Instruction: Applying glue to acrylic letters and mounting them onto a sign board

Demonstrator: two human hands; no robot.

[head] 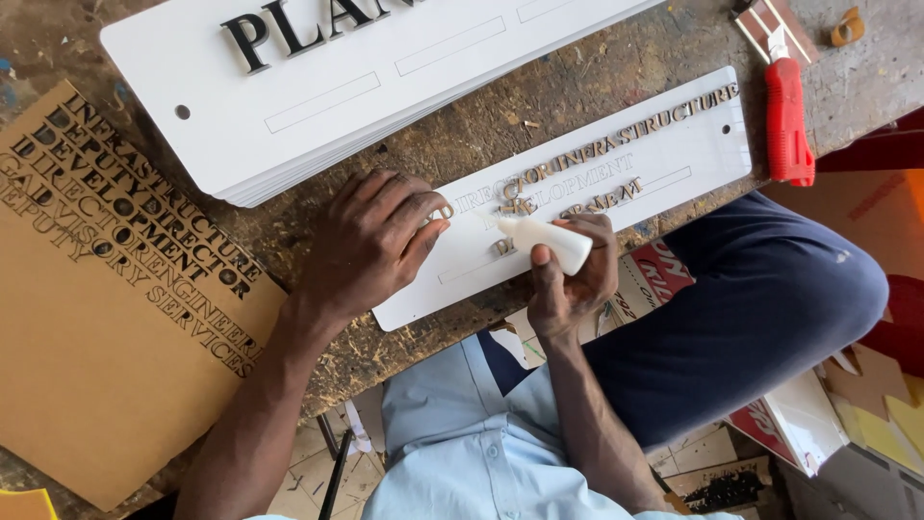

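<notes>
The right hand (570,279) has its grip closed around a small white glue bottle (545,241), whose tip points at the small cut-out letters (587,159) on the white sign plate (674,159). The left hand (371,241) lies spread and flat, holding nothing, fingertips pressing the plate's left end on the worn bench (577,87).

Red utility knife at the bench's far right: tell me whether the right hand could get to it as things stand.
Probably yes. The red utility knife lies in the open past the white sign plate, nothing across the way. But the right hand holds a white glue bottle, so it isn't free.
</notes>
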